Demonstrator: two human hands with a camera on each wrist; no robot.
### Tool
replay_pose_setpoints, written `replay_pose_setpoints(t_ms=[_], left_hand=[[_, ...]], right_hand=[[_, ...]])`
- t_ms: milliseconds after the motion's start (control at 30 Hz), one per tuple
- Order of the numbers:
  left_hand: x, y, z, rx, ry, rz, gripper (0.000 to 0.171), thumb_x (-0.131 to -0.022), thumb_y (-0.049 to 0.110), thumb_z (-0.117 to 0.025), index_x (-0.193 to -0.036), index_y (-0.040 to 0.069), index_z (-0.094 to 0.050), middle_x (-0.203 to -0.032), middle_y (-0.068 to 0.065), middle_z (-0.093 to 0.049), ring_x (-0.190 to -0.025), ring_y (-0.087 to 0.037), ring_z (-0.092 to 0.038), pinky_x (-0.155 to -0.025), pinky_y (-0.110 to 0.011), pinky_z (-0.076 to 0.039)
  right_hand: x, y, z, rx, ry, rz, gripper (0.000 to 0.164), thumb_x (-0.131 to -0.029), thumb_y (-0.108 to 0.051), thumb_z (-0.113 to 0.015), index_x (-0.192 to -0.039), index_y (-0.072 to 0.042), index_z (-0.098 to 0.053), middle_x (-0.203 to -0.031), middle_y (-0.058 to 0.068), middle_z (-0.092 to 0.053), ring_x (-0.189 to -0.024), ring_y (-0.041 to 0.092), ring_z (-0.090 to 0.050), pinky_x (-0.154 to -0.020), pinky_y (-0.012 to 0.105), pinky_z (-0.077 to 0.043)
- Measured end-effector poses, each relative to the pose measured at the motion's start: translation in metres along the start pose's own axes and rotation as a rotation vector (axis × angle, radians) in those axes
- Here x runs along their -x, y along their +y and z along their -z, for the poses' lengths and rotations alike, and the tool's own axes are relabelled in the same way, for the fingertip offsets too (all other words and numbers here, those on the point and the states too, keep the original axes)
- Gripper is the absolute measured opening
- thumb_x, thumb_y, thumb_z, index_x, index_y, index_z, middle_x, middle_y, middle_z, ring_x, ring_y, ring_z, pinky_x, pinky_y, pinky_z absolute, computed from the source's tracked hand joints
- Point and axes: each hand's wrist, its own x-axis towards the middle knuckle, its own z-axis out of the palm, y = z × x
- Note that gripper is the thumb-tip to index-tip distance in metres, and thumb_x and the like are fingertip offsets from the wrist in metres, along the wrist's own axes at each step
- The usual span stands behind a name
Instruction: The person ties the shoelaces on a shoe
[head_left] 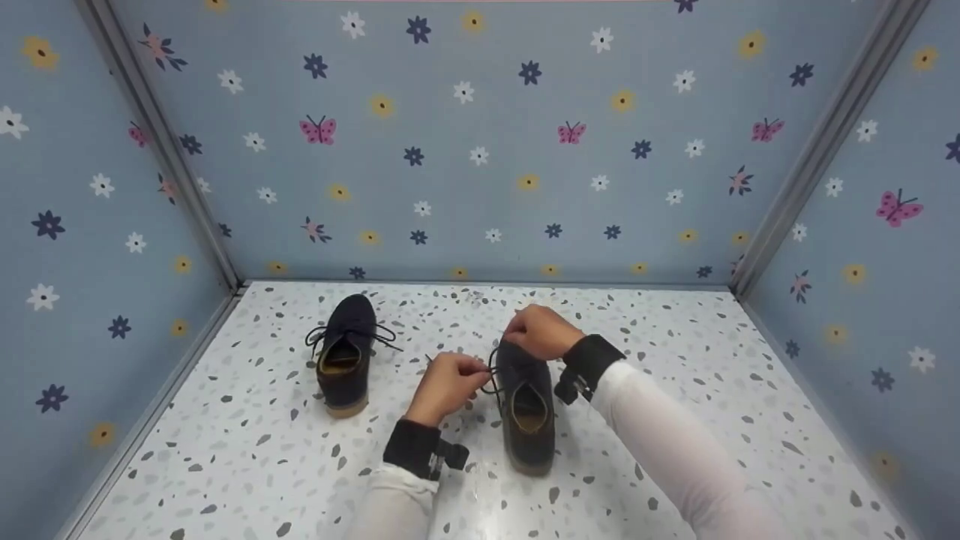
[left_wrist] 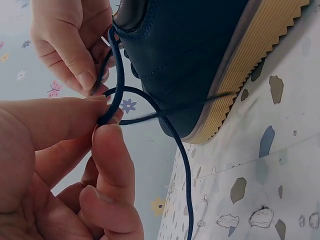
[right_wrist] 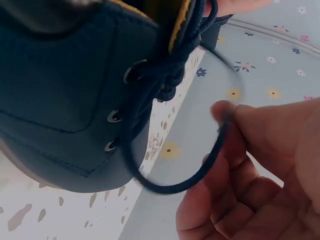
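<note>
A dark navy lace-up shoe (head_left: 530, 448) stands on the floor, toe pointing away from me. My left hand (head_left: 448, 384) is at its left side and pinches a bent part of the shoelace (left_wrist: 118, 75) between thumb and fingers. Over the toe area is my right hand (head_left: 541, 331). In the right wrist view its thumb and index finger pinch a curved length of lace (right_wrist: 172, 189), slightly blurred. Crossed lace at the tongue and metal eyelets (right_wrist: 114, 116) show there too. A loose lace end hangs past the left fingers in the left wrist view.
A matching shoe (head_left: 354, 313) stands to the left, its laces spread to both sides. Blue flower-patterned panels (head_left: 480, 150) enclose the speckled white floor (head_left: 247, 450) at the back, left and right. Dark camera bands (head_left: 592, 360) sit on both wrists.
</note>
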Motion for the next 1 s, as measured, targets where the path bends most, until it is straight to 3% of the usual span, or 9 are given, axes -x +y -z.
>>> replay_pose_setpoints(t_ms=[233, 467, 667, 867, 1000], left_hand=[[0.0, 0.0, -0.001, 0.003, 0.003, 0.015, 0.013, -0.091, 0.013, -0.075, -0.098, 0.005, -0.081, -0.086, -0.009, -0.078, -0.058, -0.008, -0.061, -0.058, -0.025, -0.053], [-0.002, -0.002, -0.003, 0.025, 0.01, 0.031, 0.013, -0.09, 0.013, -0.076, -0.097, 0.002, -0.079, -0.081, -0.007, -0.076, -0.057, -0.008, -0.061, -0.056, -0.025, -0.053], [-0.001, -0.002, -0.003, 0.045, 0.017, 0.044, 0.011, -0.09, 0.013, -0.076, -0.093, 0.002, -0.076, -0.076, -0.004, -0.073, -0.055, -0.009, -0.061, -0.054, -0.025, -0.053], [-0.003, -0.005, -0.003, 0.091, 0.012, 0.043, 0.013, -0.09, 0.014, -0.075, -0.093, 0.001, -0.073, -0.077, -0.006, -0.074, -0.055, -0.01, -0.062, -0.053, -0.025, -0.052], [-0.003, -0.005, -0.003, 0.116, 0.017, 0.061, 0.015, -0.09, 0.015, -0.075, -0.093, 0.002, -0.07, -0.078, -0.007, -0.075, -0.055, -0.011, -0.064, -0.051, -0.024, -0.05]], right_hand=[[0.004, 0.007, 0.01, -0.021, 0.063, -0.013, 0.022, -0.103, -0.014, -0.063, -0.115, -0.007, -0.08, -0.118, 0.012, -0.079, -0.112, 0.03, -0.074, -0.1, 0.046, -0.057], [0.014, 0.017, 0.017, -0.019, 0.091, 0.015, 0.018, -0.103, -0.016, -0.064, -0.109, -0.01, -0.08, -0.106, 0.009, -0.079, -0.095, 0.025, -0.072, -0.089, 0.046, -0.057], [0.023, 0.023, 0.017, -0.025, 0.073, 0.025, 0.019, -0.103, -0.018, -0.065, -0.11, -0.007, -0.079, -0.103, 0.008, -0.077, -0.091, 0.021, -0.07, -0.086, 0.044, -0.056], [0.032, 0.022, 0.011, -0.015, 0.059, 0.136, 0.013, -0.099, -0.015, -0.07, -0.103, -0.009, -0.082, -0.099, 0.005, -0.078, -0.089, 0.018, -0.067, -0.081, 0.036, -0.054], [0.038, 0.02, 0.003, 0.026, -0.01, 0.223, 0.013, -0.098, -0.015, -0.071, -0.103, -0.011, -0.083, -0.095, 0.004, -0.076, -0.088, 0.016, -0.065, -0.08, 0.031, -0.053]])
